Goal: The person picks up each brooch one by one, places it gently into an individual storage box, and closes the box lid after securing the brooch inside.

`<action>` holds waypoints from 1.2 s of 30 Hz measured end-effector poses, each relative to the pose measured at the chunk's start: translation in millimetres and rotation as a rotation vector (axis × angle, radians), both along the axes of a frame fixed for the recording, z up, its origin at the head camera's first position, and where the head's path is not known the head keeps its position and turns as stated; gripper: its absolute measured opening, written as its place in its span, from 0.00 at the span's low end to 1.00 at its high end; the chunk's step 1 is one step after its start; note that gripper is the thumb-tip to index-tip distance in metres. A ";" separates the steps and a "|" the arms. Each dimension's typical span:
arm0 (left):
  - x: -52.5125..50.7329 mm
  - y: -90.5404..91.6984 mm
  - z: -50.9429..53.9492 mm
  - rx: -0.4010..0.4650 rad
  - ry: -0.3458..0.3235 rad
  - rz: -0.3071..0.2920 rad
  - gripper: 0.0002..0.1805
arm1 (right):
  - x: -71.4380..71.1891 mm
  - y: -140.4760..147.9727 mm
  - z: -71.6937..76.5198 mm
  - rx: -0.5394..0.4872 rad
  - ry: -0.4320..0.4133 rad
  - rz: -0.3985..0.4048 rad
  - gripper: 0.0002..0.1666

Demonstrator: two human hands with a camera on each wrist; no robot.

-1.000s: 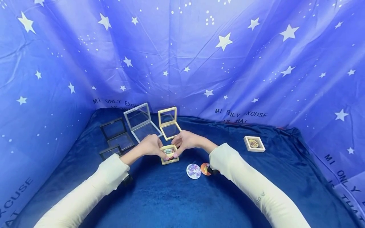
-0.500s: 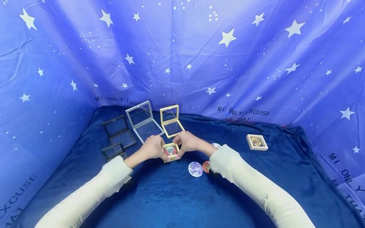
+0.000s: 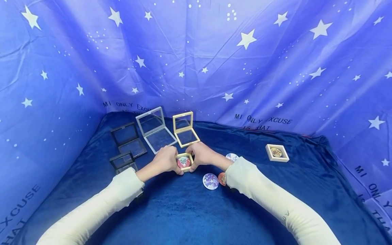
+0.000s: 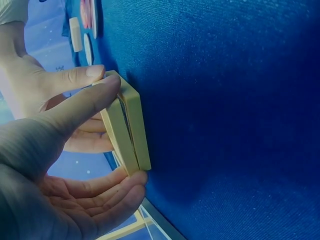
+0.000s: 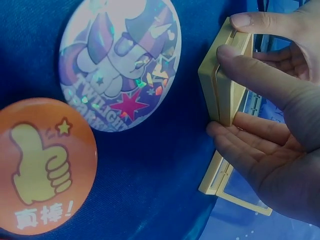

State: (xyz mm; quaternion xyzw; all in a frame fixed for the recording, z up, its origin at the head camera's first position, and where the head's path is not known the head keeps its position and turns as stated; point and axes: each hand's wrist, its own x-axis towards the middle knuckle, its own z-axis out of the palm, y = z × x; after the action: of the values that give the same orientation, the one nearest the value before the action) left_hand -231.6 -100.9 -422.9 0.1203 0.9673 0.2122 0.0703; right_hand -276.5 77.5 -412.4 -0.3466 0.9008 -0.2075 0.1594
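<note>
Gripped at both ends by two hands: a small yellow frame

Clamped between left hand and right hand, thumbs at its near corners, fingers curled behind, some fingertips out of sight. Visible in its window, a red-and-green badge, too small to make out fully. From the side, a narrow gap between the halves. Cannot tell whether touching the blue cloth.

Near the small yellow frame, to its right: a purple badge; beside that, an orange badge, partly covered by the right sleeve from the head; a white badge, partly hidden by the right forearm. Well apart, farther right: a white frame around a yellow badge, its pattern unclear.

Beyond the small yellow frame: an open yellow frame. Beyond and leftward: an open grey frame, then a larger black frame. Left: a smaller black frame, partly covered by the left sleeve. Behind everything: a starry curtain, lettering cut off at the edges.
</note>
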 end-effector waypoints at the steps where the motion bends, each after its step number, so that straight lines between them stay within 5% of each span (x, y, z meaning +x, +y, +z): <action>1: -0.1 0.3 -0.5 -0.002 0.001 0.002 0.27 | 0.2 0.1 -0.5 -0.002 0.004 0.009 0.28; 36: -0.5 6.6 1.3 -0.065 0.009 -0.022 0.28 | 3.2 -5.1 -3.9 0.036 0.069 -0.019 0.27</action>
State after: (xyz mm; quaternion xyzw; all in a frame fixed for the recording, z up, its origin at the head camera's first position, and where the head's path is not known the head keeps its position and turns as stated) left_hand -232.1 -94.3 -421.7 0.1297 0.9725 0.1795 0.0721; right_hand -273.3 72.3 -416.3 -0.3420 0.9126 -0.1806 0.1325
